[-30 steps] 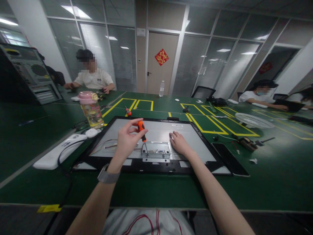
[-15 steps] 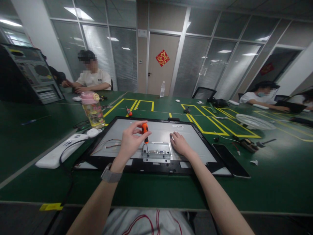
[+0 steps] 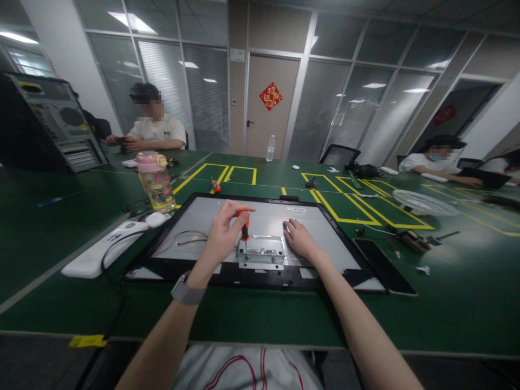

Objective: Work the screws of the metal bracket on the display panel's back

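Note:
A monitor panel (image 3: 195, 216) lies face down on the green table, its grey metal back up inside a black frame. Near its front edge sits a small metal board cover (image 3: 264, 250). My left hand (image 3: 223, 235) is closed round an orange-handled screwdriver (image 3: 244, 230), held upright with its tip on the cover's left end. My right hand (image 3: 298, 238) rests flat on the panel at the cover's right end, fingers stretched out. Thin wires (image 3: 182, 238) run across the panel's left part.
A pink-lidded bottle (image 3: 154, 181), a white power strip (image 3: 101, 250) with a black cable and a computer case (image 3: 49, 127) stand left. A dark phone (image 3: 382, 257), small tools and a white fan grille (image 3: 424, 202) lie right. People sit at the far left and far right.
My left hand has brought the screwdriver from tilted to upright and lowered its tip onto the cover's left end. My right hand has stayed put.

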Motion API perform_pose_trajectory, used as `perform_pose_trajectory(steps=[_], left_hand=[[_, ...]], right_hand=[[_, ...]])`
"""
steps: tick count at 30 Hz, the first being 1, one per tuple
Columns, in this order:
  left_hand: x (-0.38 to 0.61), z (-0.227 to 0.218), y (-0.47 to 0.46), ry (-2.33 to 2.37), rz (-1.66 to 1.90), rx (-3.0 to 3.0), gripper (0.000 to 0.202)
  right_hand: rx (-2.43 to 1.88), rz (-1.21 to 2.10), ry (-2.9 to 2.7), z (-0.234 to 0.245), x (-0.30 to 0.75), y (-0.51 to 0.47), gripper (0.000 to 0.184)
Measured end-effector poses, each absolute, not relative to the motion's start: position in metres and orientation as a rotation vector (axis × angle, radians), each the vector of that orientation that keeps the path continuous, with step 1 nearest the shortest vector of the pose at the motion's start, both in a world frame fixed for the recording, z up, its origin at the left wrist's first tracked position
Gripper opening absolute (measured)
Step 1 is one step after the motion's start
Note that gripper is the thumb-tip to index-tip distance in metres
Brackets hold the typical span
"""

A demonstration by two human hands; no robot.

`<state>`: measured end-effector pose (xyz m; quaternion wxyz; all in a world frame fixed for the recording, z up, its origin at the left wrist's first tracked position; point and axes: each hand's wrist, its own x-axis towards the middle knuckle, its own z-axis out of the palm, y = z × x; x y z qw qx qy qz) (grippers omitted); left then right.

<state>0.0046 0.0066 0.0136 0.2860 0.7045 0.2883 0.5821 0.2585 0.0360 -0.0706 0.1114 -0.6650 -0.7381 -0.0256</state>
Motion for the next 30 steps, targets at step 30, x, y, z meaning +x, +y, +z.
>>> perform_pose_trajectory(steps=[30], left_hand=[[0.006, 0.017, 0.008, 0.796, 1.589, 1.587, 0.027]], right_hand=[[-1.923, -0.026, -1.878, -0.049, 0.257, 0.029, 0.020]])
